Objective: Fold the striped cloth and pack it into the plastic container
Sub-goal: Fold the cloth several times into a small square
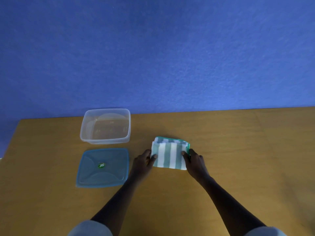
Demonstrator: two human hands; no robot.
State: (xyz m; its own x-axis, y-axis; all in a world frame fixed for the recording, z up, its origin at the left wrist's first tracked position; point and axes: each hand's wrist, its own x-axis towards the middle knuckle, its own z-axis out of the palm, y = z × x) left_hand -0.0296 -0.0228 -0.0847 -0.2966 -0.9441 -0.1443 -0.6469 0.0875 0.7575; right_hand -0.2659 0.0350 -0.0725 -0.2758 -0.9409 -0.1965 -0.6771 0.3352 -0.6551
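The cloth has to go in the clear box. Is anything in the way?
Nothing visible is. The folded cloth sits between the left hand and right hand. The box is open, its lid lying on the table in front of it.

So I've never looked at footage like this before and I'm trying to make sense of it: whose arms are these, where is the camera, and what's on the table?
There is no machine here. The single picture comes from a wide-angle camera worn on a person's head, looking forward and down, so the two bare arms reaching in from the bottom are the wearer's own. On the wooden table lie a clear plastic container, open and empty, and nearer to the person its blue lid, lying flat. To their right is a folded striped cloth. The left hand and right hand grip its two sides.
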